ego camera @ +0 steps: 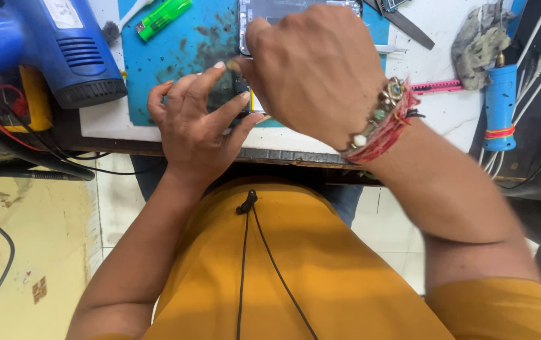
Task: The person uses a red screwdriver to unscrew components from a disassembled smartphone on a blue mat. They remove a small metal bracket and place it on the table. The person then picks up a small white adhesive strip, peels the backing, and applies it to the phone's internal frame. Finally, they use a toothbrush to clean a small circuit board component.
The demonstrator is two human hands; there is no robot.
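The scene is being lit brightly and evenly from above, and colours are being rendered vividly. Only soft shadows are being cast, the deepest under the edge of the white table (119,119). The right hand (318,72) is being smeared by motion blur, while the left hand (195,126) is being shown more sharply. Straight lines are being bent slightly towards the frame's edges. A faint sheen is being caught on the blue heat gun (62,47).

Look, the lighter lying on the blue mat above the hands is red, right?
Not red. The head view shows the lighter is bright green. It does lie on the blue mat, above the left hand and right hand.
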